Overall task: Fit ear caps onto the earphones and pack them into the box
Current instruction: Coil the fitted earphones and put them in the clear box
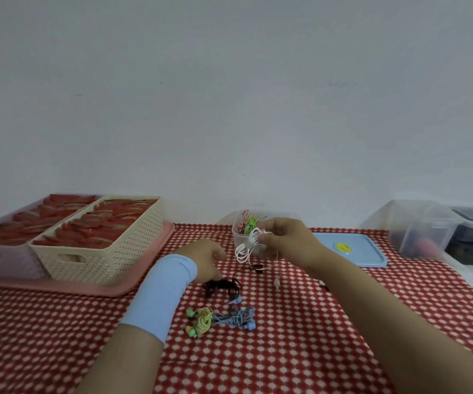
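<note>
My right hand (283, 240) pinches a coiled white earphone cable (248, 245) and holds it up just in front of a small clear box (236, 231) that has pink and green earphones inside. One white earbud (277, 283) dangles below on its wire. My left hand (206, 258), with a light blue wristband, hovers low over the table with curled fingers beside black earphones (221, 288). Yellow-green earphones (199, 322) and grey-blue earphones (238, 318) lie on the red checked cloth nearer to me.
A cream basket (110, 251) and a clear tub of red packets sit on a pink tray (73, 287) at the left. The box's blue lid (351, 250) lies to the right. Clear and dark storage bins (417, 228) stand at the far right.
</note>
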A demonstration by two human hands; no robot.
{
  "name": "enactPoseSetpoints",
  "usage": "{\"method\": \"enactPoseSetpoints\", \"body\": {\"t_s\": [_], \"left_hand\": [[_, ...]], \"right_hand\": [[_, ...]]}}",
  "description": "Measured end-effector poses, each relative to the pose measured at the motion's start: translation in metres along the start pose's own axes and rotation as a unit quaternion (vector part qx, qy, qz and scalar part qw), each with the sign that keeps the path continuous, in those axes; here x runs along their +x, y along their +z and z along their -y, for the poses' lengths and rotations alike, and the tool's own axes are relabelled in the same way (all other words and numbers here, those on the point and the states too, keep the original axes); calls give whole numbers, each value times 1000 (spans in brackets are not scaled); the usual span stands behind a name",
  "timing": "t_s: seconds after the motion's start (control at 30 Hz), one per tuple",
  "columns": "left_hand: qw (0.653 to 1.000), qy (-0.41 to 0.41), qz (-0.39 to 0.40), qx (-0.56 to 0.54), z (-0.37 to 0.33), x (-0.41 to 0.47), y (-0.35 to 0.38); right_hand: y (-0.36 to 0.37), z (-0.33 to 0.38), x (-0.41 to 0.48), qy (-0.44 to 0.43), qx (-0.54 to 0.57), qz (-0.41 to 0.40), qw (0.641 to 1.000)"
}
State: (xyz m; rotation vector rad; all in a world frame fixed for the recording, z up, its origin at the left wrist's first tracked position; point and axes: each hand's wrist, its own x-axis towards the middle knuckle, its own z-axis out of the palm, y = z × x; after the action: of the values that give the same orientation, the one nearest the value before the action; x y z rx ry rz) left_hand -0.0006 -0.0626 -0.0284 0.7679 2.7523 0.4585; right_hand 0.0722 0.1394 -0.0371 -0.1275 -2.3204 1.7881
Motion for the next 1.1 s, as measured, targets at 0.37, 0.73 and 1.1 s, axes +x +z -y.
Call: {"method": "enactPoseSetpoints", "body": {"t_s": [0.37,0.73,1.1], "left_hand": [[921,95,-45,-375,-52,6,-2],[985,94,13,-143,-45,6,23],[974,123,-40,-188,-25,-13,-1]], "right_hand": [[-29,9,-4,-25,145,-26,989],[-34,5,-12,-28,32,-64,997],[-1,1,-9,24,-77,8,997]]}}
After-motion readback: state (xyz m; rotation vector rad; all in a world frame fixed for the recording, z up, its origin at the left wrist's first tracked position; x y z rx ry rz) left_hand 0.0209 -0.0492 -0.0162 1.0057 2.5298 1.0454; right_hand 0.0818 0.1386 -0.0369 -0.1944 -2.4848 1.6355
